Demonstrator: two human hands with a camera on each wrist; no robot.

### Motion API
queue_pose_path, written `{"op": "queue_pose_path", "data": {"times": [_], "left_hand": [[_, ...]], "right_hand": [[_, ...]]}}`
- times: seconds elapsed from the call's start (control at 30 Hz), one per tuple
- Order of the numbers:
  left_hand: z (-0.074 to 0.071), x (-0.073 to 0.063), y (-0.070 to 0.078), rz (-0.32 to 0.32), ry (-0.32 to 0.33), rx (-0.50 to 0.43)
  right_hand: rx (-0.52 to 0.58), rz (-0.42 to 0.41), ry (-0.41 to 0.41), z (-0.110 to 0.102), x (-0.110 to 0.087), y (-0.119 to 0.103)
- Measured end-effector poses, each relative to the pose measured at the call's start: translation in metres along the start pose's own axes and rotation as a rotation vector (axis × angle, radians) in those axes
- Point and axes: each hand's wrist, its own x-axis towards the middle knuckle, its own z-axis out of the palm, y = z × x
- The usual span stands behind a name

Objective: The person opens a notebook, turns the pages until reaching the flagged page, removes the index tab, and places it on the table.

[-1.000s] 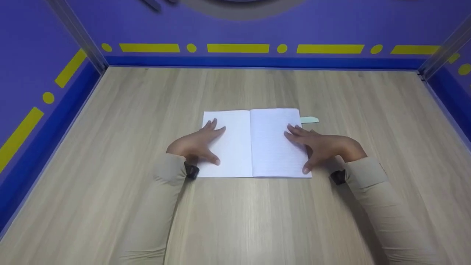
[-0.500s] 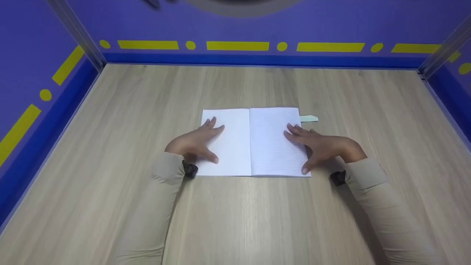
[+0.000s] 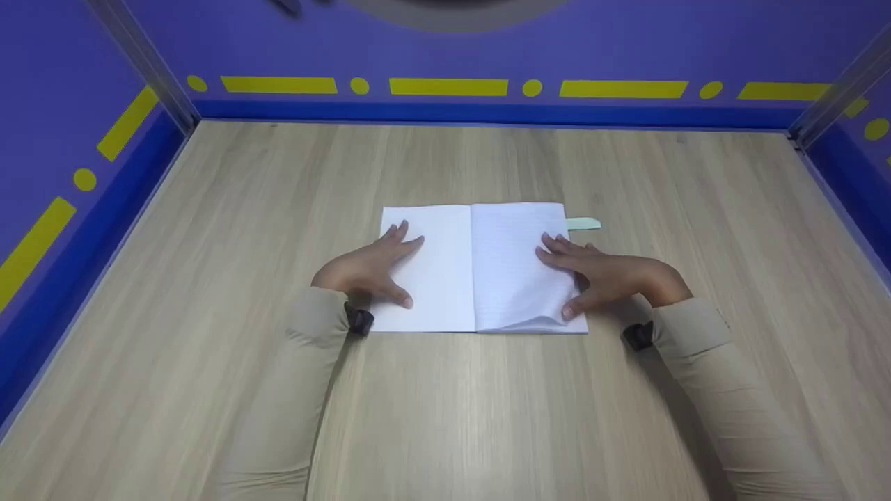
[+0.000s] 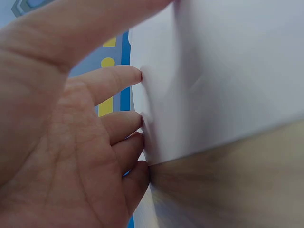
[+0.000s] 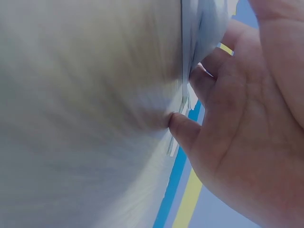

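An open notebook (image 3: 438,278) lies flat in the middle of the table, its left page plain white and its right page (image 3: 511,264) lined. My left hand (image 3: 369,268) rests on the left page with fingers spread; the left wrist view has the fingertips touching paper. On the right page's outer edge lies my right hand (image 3: 602,275), fingers extended, thumb pressing near the bottom corner. That page's lower edge bulges up beside the thumb. In the right wrist view, one finger (image 5: 183,128) touches the tabletop past the book's edge. A pale green tab (image 3: 583,223) sticks out at the right.
The wood-grain table (image 3: 431,410) spreads around the notebook on all sides. Blue-purple panels (image 3: 445,56) with yellow dashes and dots stand along the back, left and right edges. A dark band (image 3: 637,336) sits at the right wrist, another at the left.
My right thumb has slid inward and slightly up, and the lower right page has buckled from flat. The left hand holds its place; the view tilted slightly at first.
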Motion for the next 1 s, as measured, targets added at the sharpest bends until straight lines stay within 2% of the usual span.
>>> {"op": "queue_pose_path", "data": {"times": [0.37,0.63,0.7,0.83,1.0], "left_hand": [[0.0,0.001,0.001,-0.007,0.01,0.013],[-0.001,-0.002,0.002,0.038,0.008,0.021],[-0.002,-0.003,0.004,0.053,0.017,0.025],[-0.004,-0.005,0.011,0.042,0.047,0.024],[-0.003,-0.007,0.024,0.051,0.114,0.048]], "right_hand": [[-0.007,0.004,0.011,0.001,0.001,0.002],[0.012,-0.018,0.007,0.0,0.001,0.004],[0.015,-0.026,0.005,0.0,0.001,0.004],[0.021,-0.028,0.003,0.0,0.0,0.004],[0.024,-0.03,0.008,-0.001,0.0,0.005]]}}
